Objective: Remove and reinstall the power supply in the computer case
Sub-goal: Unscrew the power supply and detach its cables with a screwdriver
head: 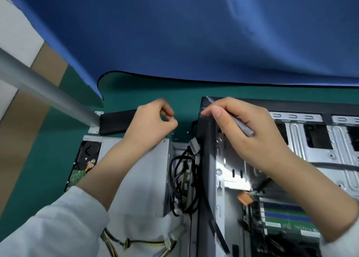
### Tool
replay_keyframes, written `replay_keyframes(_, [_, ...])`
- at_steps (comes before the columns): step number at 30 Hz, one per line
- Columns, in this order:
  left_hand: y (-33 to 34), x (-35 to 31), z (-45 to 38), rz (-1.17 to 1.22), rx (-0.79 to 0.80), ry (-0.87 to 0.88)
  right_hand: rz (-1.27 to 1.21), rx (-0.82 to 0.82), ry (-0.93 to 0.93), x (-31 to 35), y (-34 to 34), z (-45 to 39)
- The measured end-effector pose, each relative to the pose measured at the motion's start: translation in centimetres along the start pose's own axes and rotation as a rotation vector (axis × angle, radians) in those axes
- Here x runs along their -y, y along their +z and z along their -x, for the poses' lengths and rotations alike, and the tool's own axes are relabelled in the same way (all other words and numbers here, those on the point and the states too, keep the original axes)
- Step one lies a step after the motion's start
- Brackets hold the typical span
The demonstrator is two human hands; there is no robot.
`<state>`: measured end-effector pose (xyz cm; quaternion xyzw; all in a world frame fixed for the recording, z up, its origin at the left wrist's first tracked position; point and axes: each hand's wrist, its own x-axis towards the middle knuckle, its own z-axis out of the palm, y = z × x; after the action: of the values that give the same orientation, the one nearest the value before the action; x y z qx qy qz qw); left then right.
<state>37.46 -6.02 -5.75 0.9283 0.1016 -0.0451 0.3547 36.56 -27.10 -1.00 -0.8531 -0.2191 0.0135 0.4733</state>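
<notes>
1. The grey sheet-metal power supply box (pixel 143 171) lies on the green mat (pixel 48 159), just left of the open black-framed computer case (pixel 209 159), under the left forearm.
2. The left hand (pixel 153 121) hovers above the box's far edge, fingers curled with thumb and forefinger tips pinched together; whether they grip anything is too small to tell.
3. The right hand (pixel 252 132) grips a slim grey metal screwdriver (pixel 240 123), its tip at the case's far left corner.
4. Black cables (pixel 182 179) bunch between box and case; yellow wires (pixel 136 244) trail at the near edge.
</notes>
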Motion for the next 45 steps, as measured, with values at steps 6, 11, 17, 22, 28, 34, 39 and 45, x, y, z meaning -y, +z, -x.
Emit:
replay_keyframes(6, [-0.1, -4.4, 7.6, 0.249, -0.103, 0.027, -0.316, 0.065, 0.085, 1.7, -2.8, 6.3])
replay_keyframes(11, [0.9, -8.7, 14.5, 0.505, -0.139, -0.002, -0.519, 0.034, 0.119, 2.7, -5.9, 11.8])
replay_keyframes(17, [3.7, -13.1, 20.8, 0.757, -0.048, -0.061, -0.636, 0.0, 0.146, 3.1, -9.1, 17.6])
replay_keyframes(22, [7.6, -14.6, 24.3, 1.002, 0.141, -0.149, -0.627, -0.095, 0.237, 2.6, -11.0, 21.9])
replay_keyframes(28, [12.2, -15.2, 26.7, 1.094, 0.308, -0.182, -0.651, -0.194, 0.353, 0.1, -12.5, 26.9])
replay_keyframes(34, [14.3, -15.6, 26.5, 1.035, 0.382, -0.166, -0.742, -0.225, 0.393, -1.5, -12.6, 28.8])
replay_keyframes(39, [14.5, -15.2, 25.9, 1.03, 0.384, -0.164, -0.737, -0.195, 0.348, -1.9, -12.4, 28.8])
replay_keyframes(45, [14.8, -14.9, 25.7, 1.018, 0.422, -0.203, -0.649, -0.16, 0.305, -2.0, -12.0, 29.0])
